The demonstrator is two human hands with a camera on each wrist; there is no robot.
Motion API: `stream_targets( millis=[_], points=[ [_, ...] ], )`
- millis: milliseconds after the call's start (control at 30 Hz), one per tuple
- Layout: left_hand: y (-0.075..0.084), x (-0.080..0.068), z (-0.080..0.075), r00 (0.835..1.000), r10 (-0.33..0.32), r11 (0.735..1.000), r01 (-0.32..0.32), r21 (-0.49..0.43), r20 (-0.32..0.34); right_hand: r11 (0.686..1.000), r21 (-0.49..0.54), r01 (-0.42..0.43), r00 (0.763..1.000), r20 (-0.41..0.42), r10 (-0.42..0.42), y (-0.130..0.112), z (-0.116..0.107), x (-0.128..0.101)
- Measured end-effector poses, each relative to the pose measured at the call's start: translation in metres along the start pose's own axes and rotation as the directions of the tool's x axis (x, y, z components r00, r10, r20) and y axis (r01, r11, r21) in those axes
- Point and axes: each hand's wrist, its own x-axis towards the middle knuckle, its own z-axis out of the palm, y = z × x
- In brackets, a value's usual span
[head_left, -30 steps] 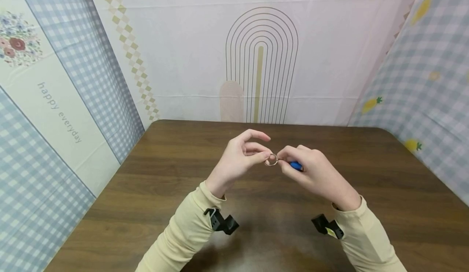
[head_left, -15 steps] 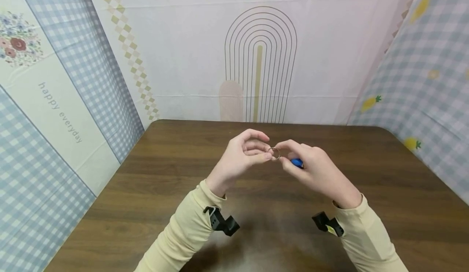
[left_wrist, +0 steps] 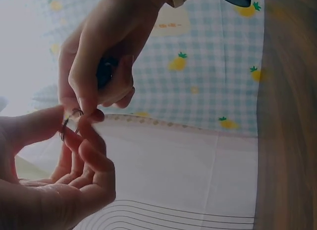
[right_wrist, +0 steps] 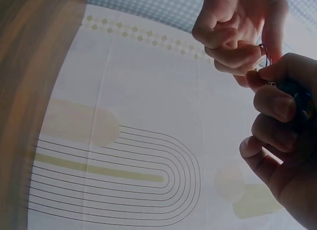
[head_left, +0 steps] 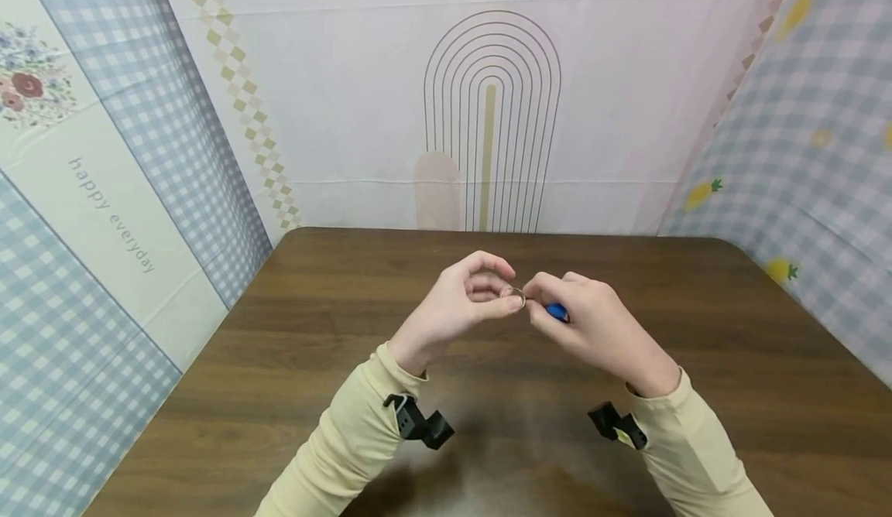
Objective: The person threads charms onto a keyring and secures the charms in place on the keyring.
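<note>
Above the table, my left hand pinches a thin metal split ring between thumb and fingers. Its other fingers are bent and stand a little apart. My right hand meets it from the right, thumb and forefinger pinching at the ring's near side. Inside the right hand's curled fingers sits a rounded blue piece, mostly hidden by them. In the right wrist view, small metal links show between that dark blue piece and the ring. Fingertips cover part of the ring in the left wrist view.
A brown wooden table lies below both hands. Behind it hangs a white cloth with printed arches. Checked cloths close off the sides. Each sleeved wrist carries a black camera mount.
Both hands stay close together with small shifts. Half a second ago the ring showed more fully between the fingertips; now the left thumb covers more of it, and the blue piece has shifted slightly left.
</note>
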Motion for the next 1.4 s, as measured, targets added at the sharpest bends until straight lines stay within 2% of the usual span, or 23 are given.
stream_targets(
  millis=[167,333,500,667,833,967,1133,1233,1400],
  points=[
    [-0.002,0.001,-0.001,0.998,0.008,1.000,-0.010,-0.029,-0.062,0.998,-0.010,-0.060,0.998,0.025,0.060,0.000,0.000,-0.001],
    [-0.004,0.002,-0.001,0.993,0.036,0.999,-0.031,0.043,-0.114,0.998,-0.035,-0.052,0.997,0.055,0.054,0.001,-0.001,-0.001],
    [-0.004,0.003,-0.002,0.995,0.066,0.992,-0.057,0.115,-0.078,0.997,-0.075,-0.012,0.999,0.035,0.015,0.001,0.002,0.000],
    [-0.004,0.003,-0.003,0.998,0.049,0.996,-0.046,0.080,-0.037,0.996,-0.086,-0.027,0.999,0.027,0.029,0.000,0.004,0.001],
    [-0.004,0.002,-0.004,0.996,0.060,0.996,-0.056,0.069,-0.065,0.993,-0.102,-0.053,0.998,0.019,0.055,0.000,0.004,0.000],
    [-0.005,0.002,-0.003,0.991,0.088,0.985,-0.073,0.155,-0.097,0.990,-0.135,0.035,0.999,0.002,-0.035,0.001,0.006,0.000],
    [-0.006,0.001,-0.003,0.995,0.068,0.971,-0.050,0.232,-0.070,0.967,-0.163,0.196,0.979,-0.029,-0.203,0.003,0.010,0.001],
    [-0.006,0.001,-0.004,0.997,0.056,0.977,-0.045,0.209,-0.047,0.961,-0.171,0.217,0.972,-0.055,-0.229,0.003,0.012,0.001],
    [-0.005,0.001,-0.008,1.000,0.023,0.996,-0.022,0.086,-0.008,0.967,-0.198,0.163,0.975,-0.117,-0.189,0.001,0.013,0.002]
  ],
)
